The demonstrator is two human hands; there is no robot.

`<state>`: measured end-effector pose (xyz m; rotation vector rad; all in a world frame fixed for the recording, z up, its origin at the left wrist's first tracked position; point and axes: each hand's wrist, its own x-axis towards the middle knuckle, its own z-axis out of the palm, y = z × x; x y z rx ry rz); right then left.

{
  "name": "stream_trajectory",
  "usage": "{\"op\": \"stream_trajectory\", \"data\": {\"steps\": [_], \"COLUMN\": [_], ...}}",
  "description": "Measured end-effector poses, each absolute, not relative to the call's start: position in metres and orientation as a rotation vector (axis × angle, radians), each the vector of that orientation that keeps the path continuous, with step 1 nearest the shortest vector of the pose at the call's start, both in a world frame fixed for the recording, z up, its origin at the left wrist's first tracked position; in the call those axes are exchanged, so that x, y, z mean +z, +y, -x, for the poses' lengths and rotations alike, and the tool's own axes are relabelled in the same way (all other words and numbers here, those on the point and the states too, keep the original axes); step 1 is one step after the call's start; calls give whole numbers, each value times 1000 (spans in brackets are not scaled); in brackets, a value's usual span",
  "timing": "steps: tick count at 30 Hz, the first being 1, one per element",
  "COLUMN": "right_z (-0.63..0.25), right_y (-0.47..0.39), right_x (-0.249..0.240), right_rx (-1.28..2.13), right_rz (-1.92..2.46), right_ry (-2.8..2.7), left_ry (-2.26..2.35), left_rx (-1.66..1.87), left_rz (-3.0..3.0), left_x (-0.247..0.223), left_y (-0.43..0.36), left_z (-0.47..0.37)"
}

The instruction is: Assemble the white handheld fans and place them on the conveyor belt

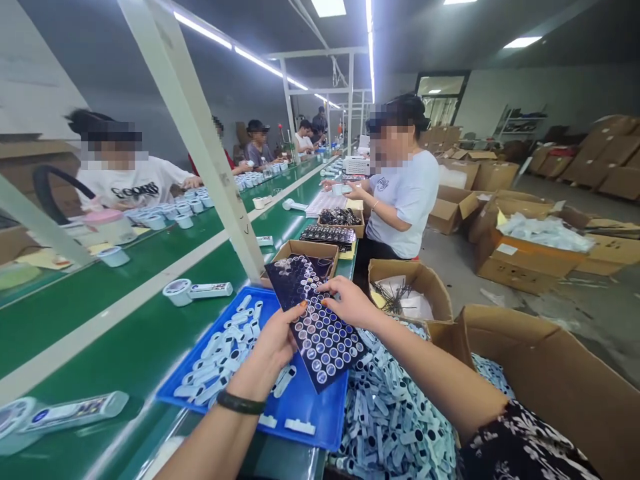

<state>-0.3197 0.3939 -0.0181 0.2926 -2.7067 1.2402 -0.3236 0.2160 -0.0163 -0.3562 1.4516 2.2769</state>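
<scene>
One dark sticker sheet [325,337] between two hands: left hand [275,340] at its left edge, right hand [345,301] on its face; one blue tray [325,400] beneath the left hand. Two white strips [300,427] lie in the tray, nearer the wearer than the left hand; two round-headed handheld units [197,292] lie left of it. Light-blue pieces [395,400] heaped below the right hand overlap, uncountable.
</scene>
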Motion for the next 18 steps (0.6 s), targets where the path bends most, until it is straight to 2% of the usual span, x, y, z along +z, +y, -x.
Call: {"op": "stream_trajectory", "data": {"steps": [4,12,18], "right_z": [303,279,266], "right_y": [391,384,390], "right_x": [-14,-3,4], "right_rx": [1318,1197,1469], "right_rz": [-325,-277,-321], "right_ry": [-2642,-2637,-2529], "left_ry": [1450,1504,1512], "left_rx": [2257,2250,2215], "left_rz": [333,279,307], "left_x": [-16,-8,-1], "left_y": [213,214,212], "left_z": [306,279,268]}}
